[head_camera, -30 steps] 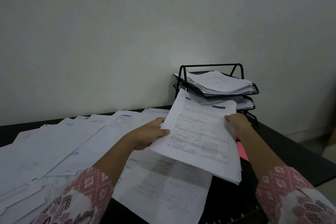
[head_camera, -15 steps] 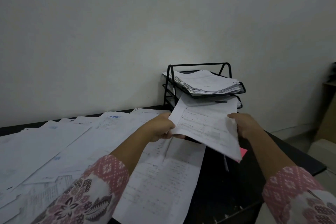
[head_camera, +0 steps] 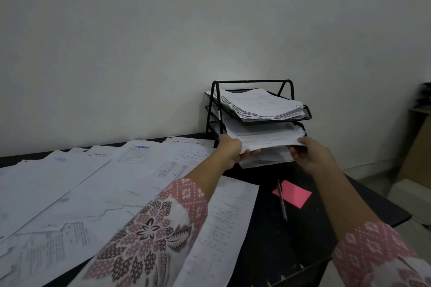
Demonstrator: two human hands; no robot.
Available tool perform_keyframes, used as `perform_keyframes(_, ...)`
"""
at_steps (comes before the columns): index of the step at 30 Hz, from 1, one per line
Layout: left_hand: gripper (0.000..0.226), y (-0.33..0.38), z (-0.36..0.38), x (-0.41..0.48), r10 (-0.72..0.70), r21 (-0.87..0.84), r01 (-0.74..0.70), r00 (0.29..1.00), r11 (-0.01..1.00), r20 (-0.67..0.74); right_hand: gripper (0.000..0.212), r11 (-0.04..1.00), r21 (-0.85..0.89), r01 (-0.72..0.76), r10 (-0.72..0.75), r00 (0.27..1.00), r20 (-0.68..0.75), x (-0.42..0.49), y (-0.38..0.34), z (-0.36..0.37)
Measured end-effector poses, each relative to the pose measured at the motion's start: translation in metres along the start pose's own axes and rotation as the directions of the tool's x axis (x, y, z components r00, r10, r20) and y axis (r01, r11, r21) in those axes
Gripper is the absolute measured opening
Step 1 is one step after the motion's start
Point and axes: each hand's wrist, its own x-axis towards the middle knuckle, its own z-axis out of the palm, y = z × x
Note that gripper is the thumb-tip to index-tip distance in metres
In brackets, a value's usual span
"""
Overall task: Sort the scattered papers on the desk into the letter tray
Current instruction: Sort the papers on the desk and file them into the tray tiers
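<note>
A black wire letter tray (head_camera: 251, 82) with stacked tiers stands at the back of the dark desk, against the wall. Its top tier holds a thick stack of papers (head_camera: 261, 103). A sheaf of white papers (head_camera: 268, 138) lies partly inside the middle tier. My left hand (head_camera: 231, 151) grips its near left corner and my right hand (head_camera: 310, 154) grips its near right edge. More sheets sit in the lowest tier (head_camera: 265, 159). Many scattered papers (head_camera: 93, 184) cover the left of the desk.
A pink sticky note (head_camera: 295, 196) and a pen (head_camera: 282, 202) lie on the bare desk (head_camera: 268, 228) in front of the tray. The desk's right edge drops off near a cardboard box (head_camera: 417, 154) and a white box on the floor.
Both hands have carried the sheaf of papers forward from above the desk and pushed it into the middle tier of the tray. The view has shifted so the tray appears closer.
</note>
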Motion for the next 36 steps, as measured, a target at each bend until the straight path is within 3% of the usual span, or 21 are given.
perform_keyframes(2,0.055,-0.002,0.007,-0.002,0.016,-0.048,-0.016,1.0,0.999,0.0,0.011,0.999,0.051,0.008,-0.008,1.0,-0.001,-0.001,0.006,0.003)
perform_keyframes(5,0.041,-0.006,0.007,-0.006,0.049,-0.055,-0.047,0.998,0.997,0.035,0.007,0.995,-0.101,0.0,0.004,0.999,0.037,-0.001,0.018,0.008)
perform_keyframes(7,0.031,-0.012,-0.001,-0.007,0.07,0.105,-0.077,0.995,0.991,0.068,0.005,0.988,-0.15,0.025,-0.018,0.999,0.047,0.001,0.021,0.01)
perform_keyframes(9,0.033,-0.024,-0.016,-0.005,0.143,0.349,-0.155,0.988,0.924,0.062,0.015,0.987,-0.149,0.062,-0.056,0.998,0.039,0.007,0.019,0.01)
perform_keyframes(11,0.037,-0.041,-0.039,-0.001,0.289,0.599,-0.257,0.956,0.758,0.045,0.012,0.984,-0.149,0.093,-0.089,0.995,0.035,0.014,0.016,0.013)
perform_keyframes(14,0.033,-0.069,-0.079,0.006,0.427,0.888,-0.265,0.9,0.375,0.088,0.012,0.982,-0.146,0.12,-0.117,0.993,0.031,0.024,0.014,0.024)
perform_keyframes(16,0.037,-0.083,-0.098,0.006,0.435,0.969,-0.19,0.894,0.156,0.105,0.015,0.985,-0.121,0.126,-0.124,0.992,0.023,0.028,0.013,0.033)
perform_keyframes(18,0.038,-0.095,-0.11,0.005,0.435,0.989,-0.139,0.895,0.051,0.103,0.015,0.989,-0.088,0.123,-0.123,0.992,0.012,0.033,0.013,0.042)
perform_keyframes(22,0.037,-0.11,-0.117,0.005,0.511,0.985,-0.172,0.849,0.027,0.134,0.014,0.985,-0.113,0.131,-0.138,0.989,-0.06,0.047,0.014,0.052)
perform_keyframes(26,0.035,-0.114,-0.119,0.006,0.552,0.979,-0.198,0.822,0.044,0.141,0.035,0.981,-0.124,0.147,-0.162,0.979,-0.121,0.056,0.014,0.057)
perform_keyframes(32,0.036,-0.115,-0.12,0.008,0.554,0.98,-0.196,0.82,0.038,0.142,0.017,0.981,-0.14,0.137,-0.155,0.98,-0.127,0.052,0.018,0.06)
perform_keyframes(36,0.035,-0.112,-0.121,0.009,0.526,0.972,-0.215,0.84,0.091,0.136,0.027,0.954,-0.238,0.182,-0.22,0.965,-0.141,0.045,0.026,0.06)
